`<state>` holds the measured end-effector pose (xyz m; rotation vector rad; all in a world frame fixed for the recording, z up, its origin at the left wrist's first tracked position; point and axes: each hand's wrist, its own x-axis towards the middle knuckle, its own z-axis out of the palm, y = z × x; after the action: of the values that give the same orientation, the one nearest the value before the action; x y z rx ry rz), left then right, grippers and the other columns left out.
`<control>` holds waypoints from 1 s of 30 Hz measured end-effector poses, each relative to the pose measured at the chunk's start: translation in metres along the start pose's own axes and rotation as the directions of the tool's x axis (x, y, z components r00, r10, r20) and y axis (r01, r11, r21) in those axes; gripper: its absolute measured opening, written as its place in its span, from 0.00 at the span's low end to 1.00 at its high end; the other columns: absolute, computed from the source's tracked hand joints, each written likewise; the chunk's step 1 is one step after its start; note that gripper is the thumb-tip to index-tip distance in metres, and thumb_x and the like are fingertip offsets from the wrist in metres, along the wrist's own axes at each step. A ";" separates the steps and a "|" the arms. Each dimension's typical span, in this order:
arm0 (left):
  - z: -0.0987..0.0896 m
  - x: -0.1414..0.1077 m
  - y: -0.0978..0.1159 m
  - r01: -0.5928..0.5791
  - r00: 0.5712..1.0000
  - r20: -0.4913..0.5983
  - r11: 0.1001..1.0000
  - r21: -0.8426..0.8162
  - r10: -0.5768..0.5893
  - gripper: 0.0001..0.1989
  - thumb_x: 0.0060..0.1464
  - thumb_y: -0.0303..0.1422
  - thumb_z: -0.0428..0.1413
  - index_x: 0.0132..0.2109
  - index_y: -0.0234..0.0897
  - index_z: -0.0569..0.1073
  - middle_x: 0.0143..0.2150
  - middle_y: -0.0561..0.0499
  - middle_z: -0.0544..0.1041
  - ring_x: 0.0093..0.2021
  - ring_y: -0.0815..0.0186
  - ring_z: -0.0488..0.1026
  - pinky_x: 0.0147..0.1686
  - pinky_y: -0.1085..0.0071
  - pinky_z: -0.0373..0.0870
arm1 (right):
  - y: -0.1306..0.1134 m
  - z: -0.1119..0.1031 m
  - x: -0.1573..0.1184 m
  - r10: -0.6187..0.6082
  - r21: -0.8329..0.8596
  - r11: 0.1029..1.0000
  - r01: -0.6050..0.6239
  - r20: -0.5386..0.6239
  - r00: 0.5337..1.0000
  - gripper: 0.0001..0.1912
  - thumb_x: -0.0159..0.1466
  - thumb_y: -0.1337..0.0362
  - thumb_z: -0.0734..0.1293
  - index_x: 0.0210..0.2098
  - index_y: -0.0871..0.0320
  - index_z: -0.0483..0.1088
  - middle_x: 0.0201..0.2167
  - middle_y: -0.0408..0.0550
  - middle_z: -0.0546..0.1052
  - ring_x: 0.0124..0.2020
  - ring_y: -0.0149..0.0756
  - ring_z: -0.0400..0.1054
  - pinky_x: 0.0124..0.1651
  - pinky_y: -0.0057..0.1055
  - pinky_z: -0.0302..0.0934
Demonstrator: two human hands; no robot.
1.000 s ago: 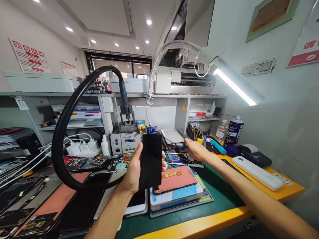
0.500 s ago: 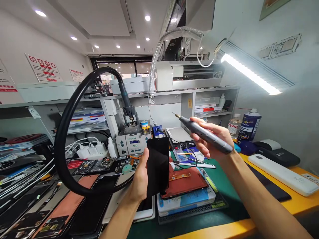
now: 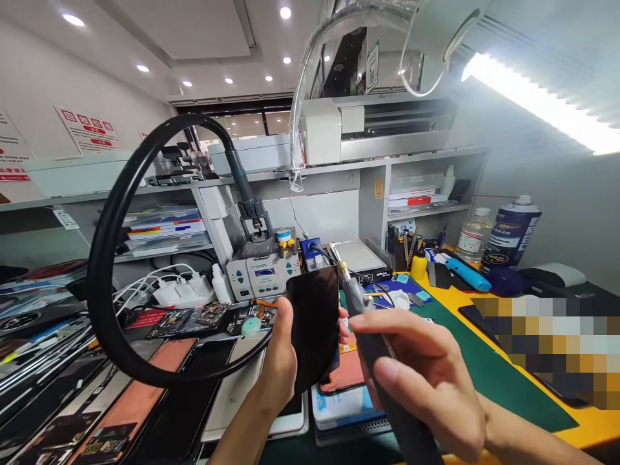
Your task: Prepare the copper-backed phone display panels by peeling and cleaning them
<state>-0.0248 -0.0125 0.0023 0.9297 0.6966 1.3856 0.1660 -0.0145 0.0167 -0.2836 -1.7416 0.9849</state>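
My left hand holds a black smartphone upright, its thumb along the near edge and its fingers mostly hidden behind. My right hand grips a grey pen-shaped tool with a brass collar and a thin metal tip. The tip points up and away, close beside the phone's upper right corner; contact I cannot tell. Below the two hands, an orange-red phone panel lies on a blue and white flat box, partly covered by the tool and phone.
A thick black hose loops at the left, in front of a hot-air station. Phone parts and a pink panel crowd the left side. Bottles and a blue spray can stand at the right. A bright lamp hangs above.
My right hand has brought the tool left, down and nearer, to beside the phone. The phone stays in my left hand, shifted slightly. The camera view has moved closer and turned a little.
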 end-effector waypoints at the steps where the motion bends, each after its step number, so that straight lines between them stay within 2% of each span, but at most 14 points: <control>1: 0.000 0.000 -0.002 -0.051 0.998 -0.035 0.998 0.031 0.052 0.37 0.51 0.62 0.56 0.56 0.38 0.77 0.47 0.42 0.83 0.55 0.47 0.76 0.54 0.59 0.73 | 0.002 0.005 -0.005 -0.022 -0.055 0.998 0.024 0.030 0.999 0.21 0.66 0.69 0.66 0.57 0.46 0.72 0.30 0.43 0.76 0.21 0.29 0.68 0.23 0.24 0.64; 3: 0.001 -0.001 -0.004 -0.109 0.992 -0.050 0.991 0.072 0.113 0.39 0.52 0.61 0.56 0.60 0.39 0.74 0.50 0.42 0.82 0.59 0.46 0.73 0.58 0.56 0.70 | 0.007 0.009 -0.012 -0.072 -0.145 0.986 0.079 0.054 0.996 0.25 0.65 0.70 0.66 0.60 0.46 0.69 0.37 0.47 0.79 0.26 0.33 0.72 0.29 0.28 0.70; 5: 0.003 -0.002 -0.005 -0.062 0.998 0.010 0.997 0.052 0.062 0.42 0.52 0.64 0.54 0.62 0.38 0.73 0.50 0.40 0.82 0.61 0.44 0.72 0.57 0.53 0.71 | 0.011 0.008 -0.017 -0.119 -0.211 0.969 0.128 0.056 0.991 0.26 0.64 0.70 0.66 0.61 0.46 0.68 0.44 0.51 0.79 0.35 0.38 0.76 0.36 0.33 0.74; 8: 0.006 -0.002 -0.004 0.000 0.997 0.071 1.000 0.028 -0.002 0.43 0.49 0.66 0.54 0.60 0.38 0.75 0.47 0.40 0.83 0.59 0.42 0.74 0.54 0.52 0.74 | 0.015 0.007 -0.018 -0.168 -0.234 0.956 0.177 0.056 0.984 0.28 0.63 0.71 0.66 0.62 0.45 0.67 0.47 0.49 0.78 0.41 0.40 0.76 0.39 0.32 0.74; 14: 0.003 -0.003 -0.004 -0.004 0.997 0.074 0.999 0.034 0.002 0.39 0.53 0.64 0.52 0.59 0.40 0.76 0.44 0.43 0.84 0.54 0.42 0.77 0.47 0.54 0.78 | 0.007 0.010 -0.010 -0.190 -0.257 0.944 0.207 0.089 0.978 0.31 0.62 0.74 0.66 0.62 0.44 0.67 0.44 0.44 0.80 0.35 0.35 0.76 0.38 0.30 0.73; 20: 0.003 -0.004 -0.005 -0.001 0.997 0.072 1.000 0.003 0.000 0.37 0.58 0.61 0.48 0.60 0.37 0.75 0.42 0.43 0.84 0.51 0.44 0.78 0.45 0.56 0.79 | 0.003 0.010 -0.007 -0.194 -0.290 0.933 0.214 0.099 0.976 0.32 0.60 0.75 0.67 0.61 0.44 0.66 0.43 0.44 0.81 0.34 0.36 0.76 0.36 0.31 0.71; 24: 0.005 -0.002 -0.006 -0.012 0.998 0.062 1.000 -0.013 0.013 0.39 0.54 0.64 0.51 0.58 0.38 0.76 0.43 0.43 0.83 0.51 0.44 0.78 0.44 0.56 0.79 | 0.005 0.009 -0.008 -0.212 -0.296 0.925 0.236 0.112 0.971 0.34 0.60 0.74 0.67 0.62 0.42 0.65 0.41 0.43 0.82 0.32 0.36 0.76 0.35 0.31 0.71; 30: 0.008 -0.003 -0.004 -0.005 0.997 0.071 1.000 -0.010 0.006 0.39 0.50 0.65 0.54 0.57 0.41 0.77 0.45 0.43 0.83 0.54 0.43 0.77 0.46 0.54 0.78 | 0.006 0.008 -0.008 -0.229 -0.328 0.911 0.250 0.104 0.968 0.33 0.61 0.74 0.67 0.63 0.44 0.64 0.44 0.46 0.81 0.33 0.36 0.76 0.37 0.31 0.72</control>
<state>-0.0164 -0.0166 0.0025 0.9688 0.6331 1.3529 0.1606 -0.0195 0.0065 -0.2505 -1.9497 0.5179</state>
